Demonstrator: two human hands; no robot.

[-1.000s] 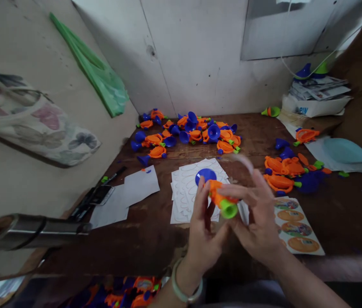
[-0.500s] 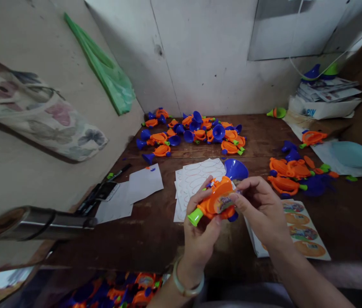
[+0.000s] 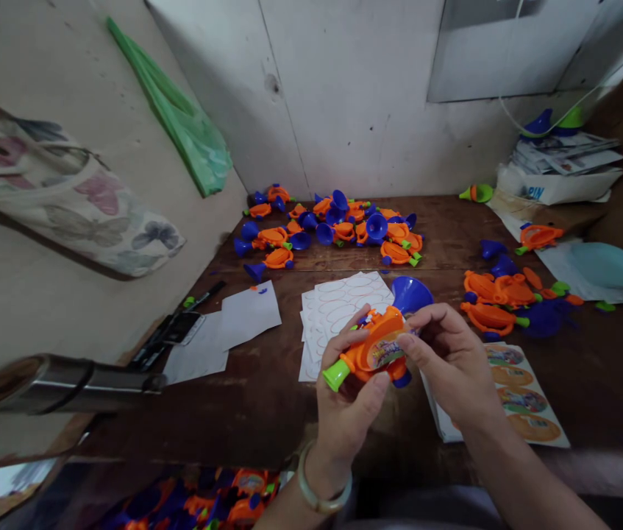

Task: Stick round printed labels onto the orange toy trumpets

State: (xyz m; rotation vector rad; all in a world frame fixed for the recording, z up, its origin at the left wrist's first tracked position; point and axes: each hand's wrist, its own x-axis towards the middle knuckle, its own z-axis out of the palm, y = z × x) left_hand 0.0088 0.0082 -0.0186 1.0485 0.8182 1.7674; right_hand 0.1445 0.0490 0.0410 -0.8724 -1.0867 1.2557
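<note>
A toy trumpet (image 3: 363, 352) with an orange body, a green mouthpiece and a blue bell lies in my left hand (image 3: 341, 416), whose fingers wrap round it. An oval printed sticker (image 3: 387, 352) lies on the side of its orange body. The thumb and forefinger of my right hand (image 3: 451, 361) pinch the sticker's right end, close against the toy. Under my right forearm is a stack of sticker sheets (image 3: 529, 401) with oval pictures. Behind the toy lie used backing sheets (image 3: 338, 309) marked with oval outlines.
Several more toy trumpets (image 3: 344, 221) lie along the back wall, and loose toy parts (image 3: 502, 291) lie at the right. A steel flask (image 3: 90, 386), white papers (image 3: 250, 316) and a black pen (image 3: 209, 293) are on the left. Below the table edge is a heap of toys (image 3: 206, 504).
The toy has turned slightly in my left hand, its bell shifting a little right, so more of the sticker's print shows. My right fingers stay at the sticker's end.
</note>
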